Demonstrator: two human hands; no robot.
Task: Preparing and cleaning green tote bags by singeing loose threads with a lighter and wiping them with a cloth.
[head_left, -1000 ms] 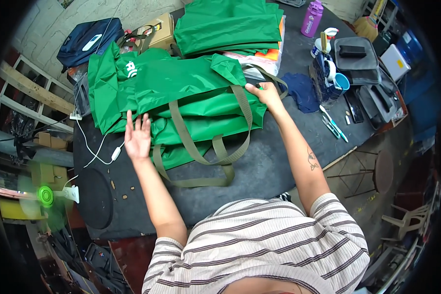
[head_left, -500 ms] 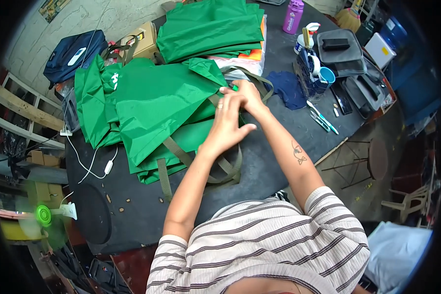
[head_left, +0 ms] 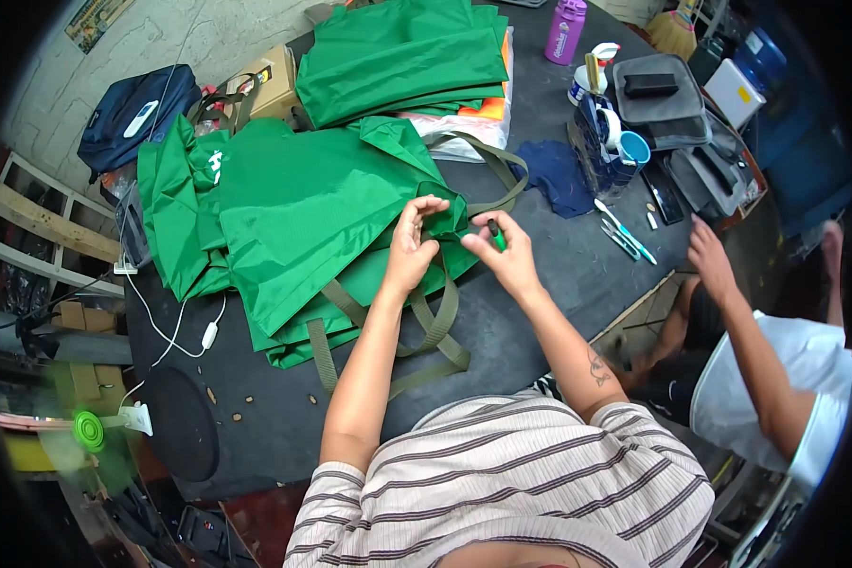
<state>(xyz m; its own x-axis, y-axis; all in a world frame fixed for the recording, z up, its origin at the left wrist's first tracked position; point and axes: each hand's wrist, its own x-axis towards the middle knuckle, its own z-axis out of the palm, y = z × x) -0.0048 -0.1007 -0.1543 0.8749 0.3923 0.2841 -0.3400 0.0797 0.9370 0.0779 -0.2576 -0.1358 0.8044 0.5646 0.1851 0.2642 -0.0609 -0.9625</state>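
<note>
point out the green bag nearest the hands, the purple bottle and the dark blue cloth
green bag (head_left: 317, 204): head view, on its broad upper panel
purple bottle (head_left: 565, 34): head view, on the middle of its body
dark blue cloth (head_left: 551, 173): head view, on its crumpled middle

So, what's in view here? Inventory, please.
Bag heap: one, green, centre
Folded stack: one, green, top
Backpack: one, navy, upper left
Carton: one, brown, upper left
Drink bottle: one, purple, upper right
Cup: one, blue, right
Cloth: one, navy, right
Cases: two, grey, right
Fan: one, green, lower left
Table: one, black, centre
Co-worker: one, white shirt, right
Pen-like object: one, green-black, in right hand
Left hand: one, at heap
Right hand: one, beside heap
</note>
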